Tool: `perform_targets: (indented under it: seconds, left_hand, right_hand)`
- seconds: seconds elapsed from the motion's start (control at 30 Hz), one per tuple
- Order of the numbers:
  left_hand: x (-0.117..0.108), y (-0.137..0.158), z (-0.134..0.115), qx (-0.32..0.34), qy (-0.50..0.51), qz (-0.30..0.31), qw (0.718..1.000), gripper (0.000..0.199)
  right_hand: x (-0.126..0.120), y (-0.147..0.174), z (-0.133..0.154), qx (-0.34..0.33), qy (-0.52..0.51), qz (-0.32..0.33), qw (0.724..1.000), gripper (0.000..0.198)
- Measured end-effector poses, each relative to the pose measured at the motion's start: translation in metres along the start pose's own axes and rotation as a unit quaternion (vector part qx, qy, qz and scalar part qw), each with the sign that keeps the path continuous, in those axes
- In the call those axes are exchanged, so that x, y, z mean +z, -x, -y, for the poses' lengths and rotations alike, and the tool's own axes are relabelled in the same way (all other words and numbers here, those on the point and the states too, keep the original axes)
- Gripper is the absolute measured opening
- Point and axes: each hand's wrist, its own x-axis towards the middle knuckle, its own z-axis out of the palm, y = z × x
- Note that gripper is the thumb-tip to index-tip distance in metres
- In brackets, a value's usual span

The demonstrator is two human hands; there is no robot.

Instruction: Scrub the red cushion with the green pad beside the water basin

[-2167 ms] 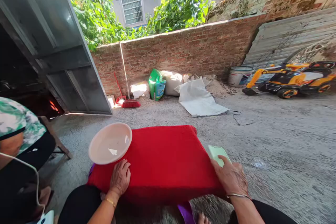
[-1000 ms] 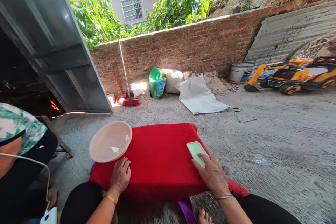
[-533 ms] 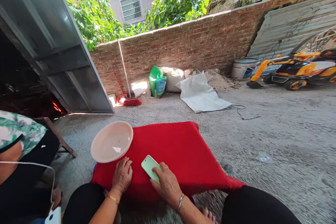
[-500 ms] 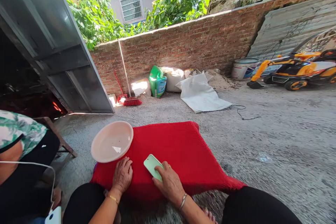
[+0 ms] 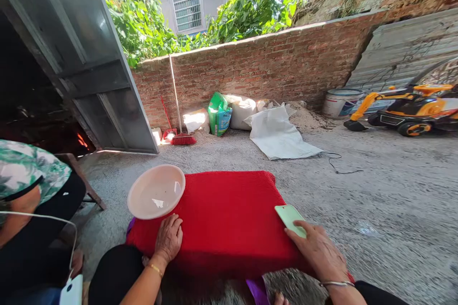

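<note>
My right hand (image 5: 320,251) grips a light green smartphone (image 5: 289,216) between thumb and fingers, at the right edge of a red cloth (image 5: 229,214). That cloth covers a low table or stool in front of my knees. My left hand (image 5: 170,237) lies on the cloth near its left side, fingers laid down and nothing visible in them. Just beyond my left fingertips sits a pale pink plastic basin (image 5: 149,188) with bright reflections inside it.
A person in a patterned top (image 5: 32,171) sits at left, near a white phone (image 5: 71,290) on a white cable. Beyond stand a metal door (image 5: 118,105), a red broom (image 5: 183,139), a green bag (image 5: 219,116), a white sack (image 5: 279,136) and a toy excavator (image 5: 411,112).
My right hand has carried the smartphone from the middle of the red cloth to its right edge. My left hand has stayed in place. The view has shifted slightly.
</note>
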Motion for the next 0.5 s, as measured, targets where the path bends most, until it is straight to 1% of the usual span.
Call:
perform_targets:
  seconds: [0.07, 0.1, 0.13, 0.17, 0.23, 0.3, 0.4, 0.5]
  left_hand:
    - [0.000, 0.000, 0.000, 0.000, -0.001, 0.002, 1.000, 0.029]
    - [-0.001, 0.000, 0.000, -0.001, -0.002, 0.003, 1.000, 0.029]
    - [-0.001, 0.000, 0.000, -0.001, -0.003, 0.004, 1.000, 0.029]
    - [0.000, 0.000, 0.000, -0.002, -0.005, 0.003, 1.000, 0.029]
    - [0.000, 0.001, 0.001, -0.001, -0.009, 0.002, 1.000, 0.030]
    - [0.001, 0.001, 0.002, 0.002, -0.012, -0.001, 1.000, 0.030]
    - [0.002, 0.001, 0.004, 0.011, -0.019, -0.006, 1.000, 0.031]
    - [0.003, 0.001, 0.006, 0.021, -0.025, -0.010, 0.999, 0.032]
  right_hand:
    - [-0.011, -0.007, -0.008, 0.060, 0.018, -0.019, 0.998, 0.046]
    - [-0.014, -0.009, -0.008, 0.075, 0.021, -0.031, 0.996, 0.048]
    - [-0.015, -0.009, -0.005, 0.077, 0.016, -0.042, 0.996, 0.048]
    - [-0.014, -0.009, 0.002, 0.063, 0.004, -0.051, 0.997, 0.047]
    - [-0.004, -0.004, 0.023, -0.002, -0.041, -0.057, 0.998, 0.040]
    - [0.012, 0.006, 0.054, -0.091, -0.095, -0.047, 0.990, 0.031]
    - [0.039, 0.031, 0.104, -0.209, -0.153, -0.009, 0.966, 0.021]
    - [0.058, 0.057, 0.144, -0.282, -0.165, 0.034, 0.945, 0.021]
